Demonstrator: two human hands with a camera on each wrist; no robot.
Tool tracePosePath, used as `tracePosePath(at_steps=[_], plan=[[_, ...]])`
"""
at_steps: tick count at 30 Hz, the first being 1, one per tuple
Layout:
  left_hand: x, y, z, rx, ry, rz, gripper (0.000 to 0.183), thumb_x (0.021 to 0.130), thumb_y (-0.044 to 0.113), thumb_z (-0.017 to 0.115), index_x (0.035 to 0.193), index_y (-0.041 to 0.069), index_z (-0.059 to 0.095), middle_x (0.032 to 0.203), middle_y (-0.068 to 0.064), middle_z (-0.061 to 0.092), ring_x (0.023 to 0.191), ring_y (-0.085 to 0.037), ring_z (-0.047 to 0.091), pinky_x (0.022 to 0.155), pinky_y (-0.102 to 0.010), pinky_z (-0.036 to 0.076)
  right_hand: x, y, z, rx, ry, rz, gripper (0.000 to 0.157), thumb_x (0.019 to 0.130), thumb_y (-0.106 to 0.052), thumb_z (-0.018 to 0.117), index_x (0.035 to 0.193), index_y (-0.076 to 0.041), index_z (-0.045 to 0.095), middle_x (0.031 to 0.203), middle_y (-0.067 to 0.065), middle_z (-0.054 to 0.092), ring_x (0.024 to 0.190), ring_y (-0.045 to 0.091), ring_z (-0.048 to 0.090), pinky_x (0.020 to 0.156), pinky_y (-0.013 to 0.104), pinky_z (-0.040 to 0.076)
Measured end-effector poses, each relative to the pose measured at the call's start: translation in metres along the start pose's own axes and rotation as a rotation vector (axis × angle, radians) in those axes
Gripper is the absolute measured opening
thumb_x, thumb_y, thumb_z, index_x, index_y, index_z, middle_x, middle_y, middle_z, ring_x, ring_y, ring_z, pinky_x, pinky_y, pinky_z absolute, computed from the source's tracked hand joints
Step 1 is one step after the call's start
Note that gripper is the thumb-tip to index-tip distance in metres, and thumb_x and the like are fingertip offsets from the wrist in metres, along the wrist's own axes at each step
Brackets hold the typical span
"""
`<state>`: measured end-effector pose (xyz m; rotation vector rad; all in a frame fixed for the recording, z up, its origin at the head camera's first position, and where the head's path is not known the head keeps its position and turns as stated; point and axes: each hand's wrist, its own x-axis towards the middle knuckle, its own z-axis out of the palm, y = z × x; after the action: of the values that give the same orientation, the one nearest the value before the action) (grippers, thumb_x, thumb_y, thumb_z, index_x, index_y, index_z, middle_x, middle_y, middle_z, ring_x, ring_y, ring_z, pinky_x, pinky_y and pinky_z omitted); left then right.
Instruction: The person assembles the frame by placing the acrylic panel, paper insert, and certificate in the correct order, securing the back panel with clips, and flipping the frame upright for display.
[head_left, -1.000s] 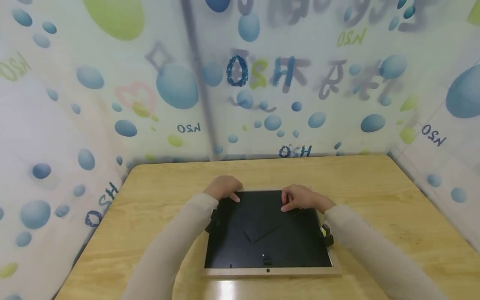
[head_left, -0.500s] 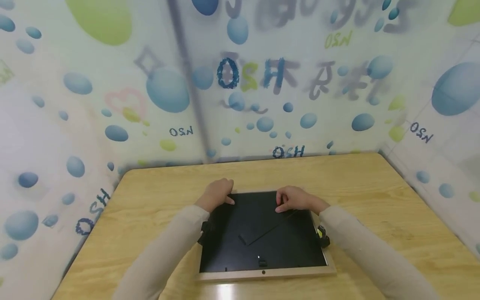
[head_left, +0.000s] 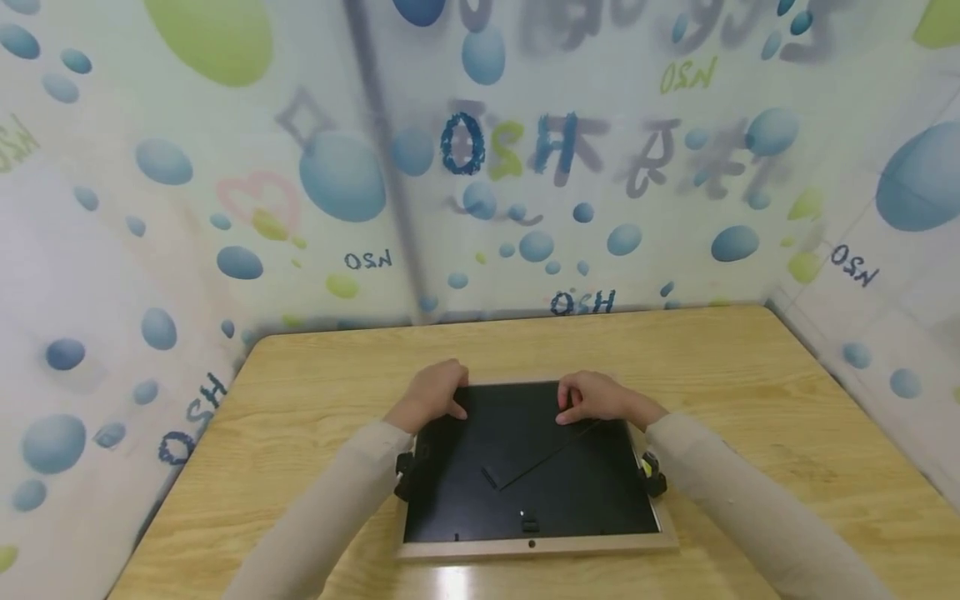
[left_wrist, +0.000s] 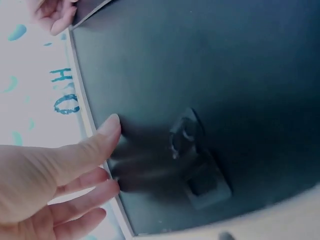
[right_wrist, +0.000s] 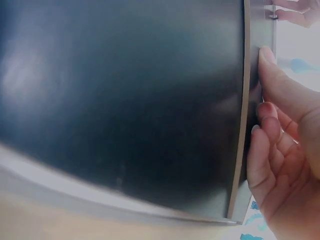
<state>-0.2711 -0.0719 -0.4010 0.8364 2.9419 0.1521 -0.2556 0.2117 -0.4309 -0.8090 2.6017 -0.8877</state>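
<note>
A picture frame [head_left: 540, 546] lies face down, its black backing board [head_left: 555, 508] showing. On the board is a black stand leg [head_left: 501, 487], whose thin edge slants up to the right hand. My right hand [head_left: 596, 396] pinches its far end between thumb and fingers, close to the far rim. In the right wrist view the thumb and fingertips of the right hand [right_wrist: 287, 130] are on the dark strip beside the brown edge. My left hand [head_left: 431, 398] rests at the far left corner, fingers at the rim and thumb apart; the left wrist view shows the thumb [left_wrist: 110, 127] over the board.
A black hanger [head_left: 530, 524] sits near the board's near edge, and another black fitting [left_wrist: 205, 182] shows near its left edge. The wooden table [head_left: 712, 358] meets a white wall [head_left: 637, 208] printed with blue and green drops. Black devices are strapped at both wrists.
The left hand has turned at the far left corner, its thumb now more spread. The right hand keeps its pinch at the far end. The view has shifted slightly.
</note>
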Motion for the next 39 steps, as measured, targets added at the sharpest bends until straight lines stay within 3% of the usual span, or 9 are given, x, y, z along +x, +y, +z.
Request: tracePosePath(at_steps=[14,23,31,36,39], plan=[[-0.002,-0.001,0.003,0.103,0.002,0.024,0.037,0.061,0.027,0.085,0.086,0.01,0.064,0.084,-0.002,0.053,0.072,-0.018,0.053,0.063,-0.035,0.047,0.0,0.0,0.003,0.017,0.021,0.011,0.019,0.079,-0.021,0.073,0.082,-0.01,0.058,0.064,-0.003,0.05,0.056,0.01,0.045,0.052,0.025,0.039],[-0.001,0.004,0.0,0.126,-0.059,0.006,0.033,0.066,0.029,0.081,0.09,0.011,0.067,0.088,-0.002,0.055,0.075,-0.016,0.055,0.064,-0.033,0.048,-0.001,-0.001,0.004,0.026,0.034,0.005,0.019,0.079,-0.019,0.073,0.083,-0.008,0.058,0.063,-0.002,0.049,0.055,0.01,0.044,0.051,0.025,0.038],[0.0,0.019,-0.009,0.35,-0.125,-0.024,0.031,0.069,0.03,0.08,0.087,0.01,0.064,0.081,-0.005,0.058,0.076,-0.019,0.058,0.063,-0.033,0.05,0.008,-0.005,0.002,0.059,-0.006,-0.035,0.019,0.08,-0.018,0.072,0.084,-0.005,0.058,0.064,-0.002,0.05,0.054,0.009,0.044,0.051,0.024,0.039],[-0.012,0.024,-0.002,0.274,-0.069,-0.051,0.032,0.072,0.033,0.077,0.088,0.009,0.063,0.079,-0.006,0.051,0.062,-0.018,0.051,0.053,-0.031,0.045,0.003,-0.008,-0.013,0.013,-0.059,-0.025,0.018,0.08,-0.016,0.071,0.088,-0.006,0.059,0.065,-0.002,0.052,0.053,0.009,0.047,0.05,0.025,0.042],[-0.02,0.033,0.004,0.157,-0.007,-0.028,0.033,0.075,0.031,0.075,0.095,0.007,0.063,0.083,-0.007,0.05,0.063,-0.018,0.052,0.052,-0.03,0.045,-0.008,-0.007,-0.028,-0.038,-0.029,0.005,0.019,0.081,-0.016,0.07,0.094,-0.005,0.06,0.068,-0.001,0.054,0.056,0.011,0.049,0.052,0.027,0.043]])
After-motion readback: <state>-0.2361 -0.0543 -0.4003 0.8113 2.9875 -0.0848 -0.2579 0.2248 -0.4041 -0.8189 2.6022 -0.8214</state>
